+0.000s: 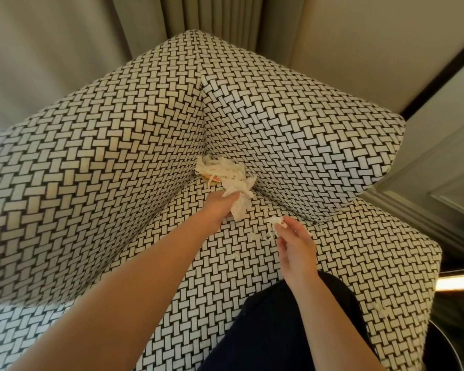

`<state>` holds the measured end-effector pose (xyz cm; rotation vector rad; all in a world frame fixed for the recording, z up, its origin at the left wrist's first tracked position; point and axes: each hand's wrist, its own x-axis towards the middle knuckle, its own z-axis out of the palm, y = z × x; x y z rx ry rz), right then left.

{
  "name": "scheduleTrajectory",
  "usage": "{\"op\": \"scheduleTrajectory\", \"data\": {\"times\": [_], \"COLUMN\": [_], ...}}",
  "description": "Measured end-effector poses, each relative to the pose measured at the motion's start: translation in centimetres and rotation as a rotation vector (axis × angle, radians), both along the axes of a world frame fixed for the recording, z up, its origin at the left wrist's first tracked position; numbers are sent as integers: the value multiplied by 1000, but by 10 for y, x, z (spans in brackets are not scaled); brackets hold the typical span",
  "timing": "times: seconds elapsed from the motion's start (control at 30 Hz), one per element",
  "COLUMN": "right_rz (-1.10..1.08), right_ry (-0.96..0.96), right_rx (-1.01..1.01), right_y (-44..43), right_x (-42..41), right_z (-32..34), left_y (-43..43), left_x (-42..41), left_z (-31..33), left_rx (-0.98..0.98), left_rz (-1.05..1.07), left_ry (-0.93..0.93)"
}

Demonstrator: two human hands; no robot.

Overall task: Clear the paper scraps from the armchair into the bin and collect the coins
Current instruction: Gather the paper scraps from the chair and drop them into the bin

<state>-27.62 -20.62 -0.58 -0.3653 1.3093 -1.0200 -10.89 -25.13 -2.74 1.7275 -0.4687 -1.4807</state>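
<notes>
An armchair (pixel 118 162) in black-and-white woven fabric fills the view. A heap of white paper scraps (pixel 225 171) lies in the seat's back corner, with something tan and red (pixel 214 180) partly showing under it; I cannot tell whether it is a coin. My left hand (pixel 220 204) reaches into the heap and grips a wad of white paper (pixel 240 206). My right hand (pixel 295 242) is over the seat and pinches a small scrap (pixel 277 220) at its fingertips. Tiny shreds (pixel 257 236) lie loose on the seat.
Beige curtains (pixel 198 14) hang behind the chair. A dark round rim (pixel 447 346), perhaps the bin, shows at the bottom right beside the chair. A panelled wall with a skirting (pixel 423 215) runs along the right. My dark clothing (pixel 279 330) covers the seat's front.
</notes>
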Motion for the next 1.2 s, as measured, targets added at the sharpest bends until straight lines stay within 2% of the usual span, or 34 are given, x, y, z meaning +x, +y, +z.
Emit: {"op": "scheduleTrajectory", "data": {"times": [0.2,0.53,0.8,0.97,1.07,1.2], "right_rz": [36,131,173,105,17,-115], "right_ry": [-38,-98,-105,-189,-235,-175], "right_rx": [-10,-63,-95,-107,-97,-83], "right_y": [5,21,33,33,31,35], "right_x": [1,-2,-11,-35,-71,-137], "right_z": [6,20,33,50,62,73], "left_y": [20,56,65,55,44,32], "left_x": [20,44,44,6,-28,-92], "left_z": [23,58,80,103,111,123], "left_rx": [-59,-166,-218,-269,-289,-323], "left_rz": [-32,-223,-339,-508,-570,-641], "left_ry": [20,-8,-194,-279,-265,-201]}}
